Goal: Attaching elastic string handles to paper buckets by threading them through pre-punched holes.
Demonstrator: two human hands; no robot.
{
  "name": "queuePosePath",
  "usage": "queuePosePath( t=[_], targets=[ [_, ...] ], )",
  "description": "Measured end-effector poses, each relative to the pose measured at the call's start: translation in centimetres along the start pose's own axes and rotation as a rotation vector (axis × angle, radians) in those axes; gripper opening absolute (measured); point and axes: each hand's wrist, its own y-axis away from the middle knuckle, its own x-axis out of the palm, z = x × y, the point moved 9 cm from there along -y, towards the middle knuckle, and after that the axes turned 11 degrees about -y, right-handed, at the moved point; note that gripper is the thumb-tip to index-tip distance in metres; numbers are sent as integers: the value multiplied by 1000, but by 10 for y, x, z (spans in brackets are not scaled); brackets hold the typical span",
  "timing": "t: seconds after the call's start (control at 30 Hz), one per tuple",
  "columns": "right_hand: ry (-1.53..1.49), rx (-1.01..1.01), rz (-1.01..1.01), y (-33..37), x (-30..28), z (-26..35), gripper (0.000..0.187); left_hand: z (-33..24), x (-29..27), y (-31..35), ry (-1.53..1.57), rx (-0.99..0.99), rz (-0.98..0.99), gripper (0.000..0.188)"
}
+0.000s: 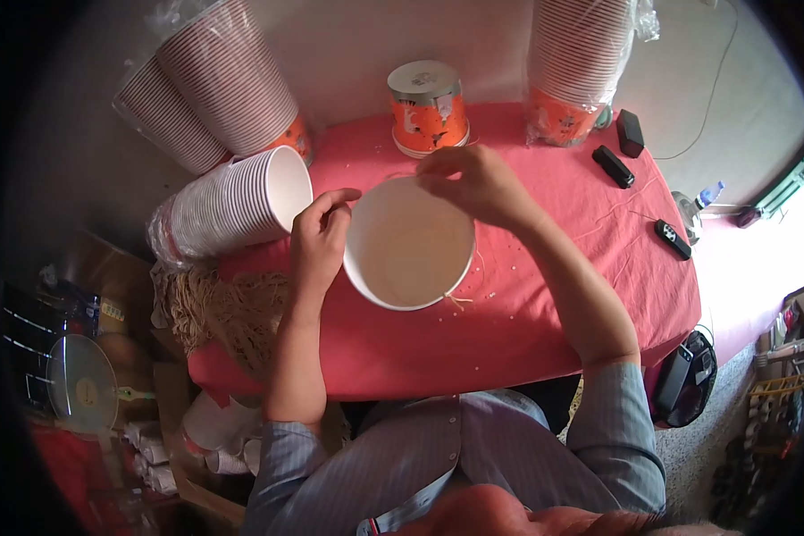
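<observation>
A white paper bucket [411, 241] stands mouth-up on the red cloth in front of me, its inside bare. At its left rim my left hand [320, 232] is closed, fingers curled against the edge. My right hand [473, 183] is over the far right rim, thumb and fingertips pinched together. What sits in that pinch, if anything, is too small to make out. A short beige string [456, 299] is knotted at the near right rim, its loose ends on the cloth.
On the red tablecloth [402, 366] lie a sleeve of nested buckets [228, 201] and a beige string bundle [228, 317]. Bagged bucket stacks [228, 76] [581, 54] and an upturned orange-printed bucket [429, 112] stand behind. Small black devices [613, 167] lie at right.
</observation>
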Motion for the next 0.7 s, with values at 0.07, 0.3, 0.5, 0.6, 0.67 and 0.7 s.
queuePosePath(
  t=[0.07, 0.3, 0.5, 0.6, 0.67, 0.7],
  targets=[
    [-66, 166, 71, 2, -6, -12, 22, 4, -1, -3, -11, -36, -28, 29],
    [155, 97, 206, 7, 1, 0, 19, 13, 17, -3, 138, -29, 126, 29],
    [-219, 127, 124, -5, 5, -33, 21, 22, 19, -5, 216, -102, 165, 29],
    [-547, 201, 77, -12, -4, -48, 24, 16, 16, -1, 197, -134, 138, 28],
    [-660, 288, -34, -14, -16, -59, 26, 9, 14, 0, 161, -114, 135, 27],
    [-662, 287, -36, -13, -21, -61, 26, 5, 13, 0, 127, -91, 126, 27]
  ],
)
